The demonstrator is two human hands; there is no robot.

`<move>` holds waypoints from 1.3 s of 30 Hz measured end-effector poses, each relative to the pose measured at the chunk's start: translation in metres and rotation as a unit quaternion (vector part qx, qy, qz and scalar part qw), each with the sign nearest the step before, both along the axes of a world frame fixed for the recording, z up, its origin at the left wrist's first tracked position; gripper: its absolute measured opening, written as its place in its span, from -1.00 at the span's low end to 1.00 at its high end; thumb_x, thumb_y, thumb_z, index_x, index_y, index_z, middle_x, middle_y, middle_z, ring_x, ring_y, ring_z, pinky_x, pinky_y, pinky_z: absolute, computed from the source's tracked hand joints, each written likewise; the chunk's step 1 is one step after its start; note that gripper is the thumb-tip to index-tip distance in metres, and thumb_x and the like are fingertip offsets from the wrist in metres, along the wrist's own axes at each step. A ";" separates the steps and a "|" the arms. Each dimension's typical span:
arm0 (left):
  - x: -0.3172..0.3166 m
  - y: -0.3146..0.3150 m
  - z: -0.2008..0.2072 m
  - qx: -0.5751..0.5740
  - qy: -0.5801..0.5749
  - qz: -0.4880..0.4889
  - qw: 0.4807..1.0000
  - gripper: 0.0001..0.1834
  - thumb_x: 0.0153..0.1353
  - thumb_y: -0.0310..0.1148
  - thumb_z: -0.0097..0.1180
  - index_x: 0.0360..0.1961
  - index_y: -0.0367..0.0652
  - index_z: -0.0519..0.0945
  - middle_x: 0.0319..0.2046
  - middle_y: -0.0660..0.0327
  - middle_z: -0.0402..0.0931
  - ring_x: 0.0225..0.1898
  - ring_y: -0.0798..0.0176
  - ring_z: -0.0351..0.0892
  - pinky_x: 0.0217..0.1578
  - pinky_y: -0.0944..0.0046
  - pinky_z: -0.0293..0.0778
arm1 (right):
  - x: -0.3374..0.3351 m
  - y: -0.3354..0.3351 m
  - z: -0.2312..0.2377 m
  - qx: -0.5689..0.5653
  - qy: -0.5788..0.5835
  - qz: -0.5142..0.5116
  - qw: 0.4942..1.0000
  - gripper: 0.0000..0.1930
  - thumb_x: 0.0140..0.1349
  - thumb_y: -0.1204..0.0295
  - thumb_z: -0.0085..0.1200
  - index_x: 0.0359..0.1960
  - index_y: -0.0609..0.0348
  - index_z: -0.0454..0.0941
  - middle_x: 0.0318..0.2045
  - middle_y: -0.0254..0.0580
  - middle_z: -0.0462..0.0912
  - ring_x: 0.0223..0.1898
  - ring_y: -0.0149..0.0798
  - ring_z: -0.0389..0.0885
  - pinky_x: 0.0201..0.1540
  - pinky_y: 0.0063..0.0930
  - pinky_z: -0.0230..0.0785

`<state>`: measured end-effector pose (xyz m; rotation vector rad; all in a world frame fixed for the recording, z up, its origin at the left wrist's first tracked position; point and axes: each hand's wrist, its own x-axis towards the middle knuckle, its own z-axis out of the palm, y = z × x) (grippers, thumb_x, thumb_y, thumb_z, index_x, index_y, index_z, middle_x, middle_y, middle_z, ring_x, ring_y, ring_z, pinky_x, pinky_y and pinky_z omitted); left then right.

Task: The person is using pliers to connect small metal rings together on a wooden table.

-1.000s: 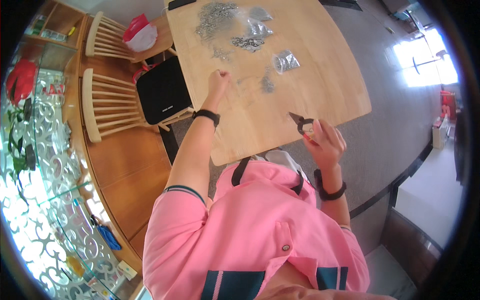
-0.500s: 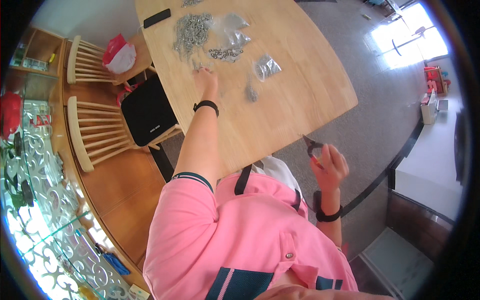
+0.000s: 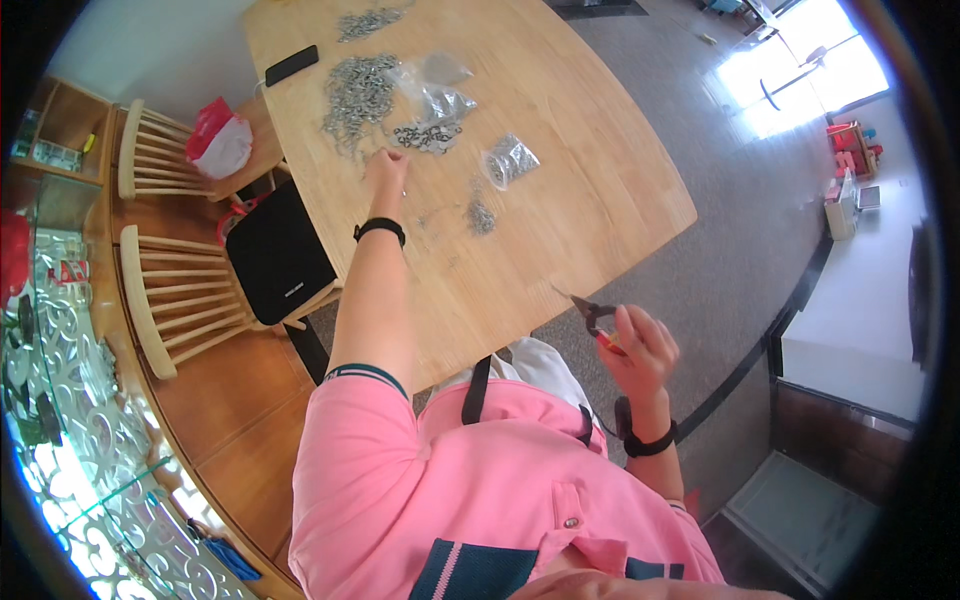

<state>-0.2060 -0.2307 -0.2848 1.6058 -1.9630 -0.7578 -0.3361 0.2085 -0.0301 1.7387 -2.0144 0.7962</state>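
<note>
My left hand (image 3: 385,172) is stretched over the wooden table (image 3: 560,215), its fingers bunched in a pinch beside the near end of a heap of silver metal chain (image 3: 360,95). What the fingertips hold is too small to make out. Close to that hand lie several dark metal clasps or links (image 3: 427,137) by crumpled clear plastic bags (image 3: 440,88). At the table's near right edge, my right hand (image 3: 642,350) is closed around small pliers (image 3: 597,316) with red and black handles. The plier tips point left, with a thin light piece at them.
Another chain pile (image 3: 370,22) lies at the far end, near a black phone (image 3: 292,65). Right of my left hand are a clear bag of small metal parts (image 3: 510,161) and a loose little heap (image 3: 481,215). Wooden chairs (image 3: 180,290) stand along the left side.
The view has shifted, so the table sits lower and more to the left. My left fingers, reaching forward at the chain before, are now bunched together. My right hand still grips the pliers.
</note>
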 end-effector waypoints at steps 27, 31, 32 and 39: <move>0.094 0.290 0.295 0.100 0.528 0.037 0.842 -0.79 0.17 -0.58 0.19 -0.15 -0.39 0.61 -0.29 0.08 0.65 -0.26 0.30 0.65 -0.21 0.37 0.59 | 0.023 -0.091 0.024 -0.011 -0.156 0.298 0.942 -0.39 -0.26 0.55 0.35 -0.01 -0.01 0.60 -0.25 -0.25 0.63 -0.39 -0.21 0.60 -0.35 -0.43 0.48; 0.101 0.293 0.300 0.110 0.552 0.069 0.824 -0.79 0.21 -0.52 0.18 -0.14 -0.37 0.62 -0.26 0.05 0.66 -0.23 0.27 0.67 -0.19 0.36 0.59 | 0.031 -0.101 0.028 -0.001 -0.169 0.318 0.933 -0.41 -0.23 0.55 0.36 -0.01 0.01 0.60 -0.26 -0.24 0.64 -0.39 -0.18 0.61 -0.35 -0.43 0.49; 0.103 0.292 0.301 0.106 0.553 0.074 0.823 -0.79 0.21 -0.52 0.18 -0.14 -0.37 0.62 -0.26 0.05 0.66 -0.23 0.27 0.67 -0.19 0.36 0.59 | 0.032 -0.103 0.027 0.002 -0.180 0.321 0.930 -0.42 -0.22 0.54 0.36 0.00 0.02 0.60 -0.26 -0.24 0.64 -0.39 -0.19 0.61 -0.35 -0.43 0.49; 0.109 0.290 0.303 0.091 0.534 0.082 0.837 -0.77 0.23 -0.49 0.17 -0.11 -0.38 0.62 -0.25 0.02 0.66 -0.25 0.25 0.69 -0.23 0.35 0.60 | 0.037 -0.111 0.027 0.013 -0.194 0.333 0.923 -0.44 -0.18 0.52 0.37 0.00 0.02 0.61 -0.27 -0.26 0.64 -0.40 -0.21 0.62 -0.37 -0.46 0.48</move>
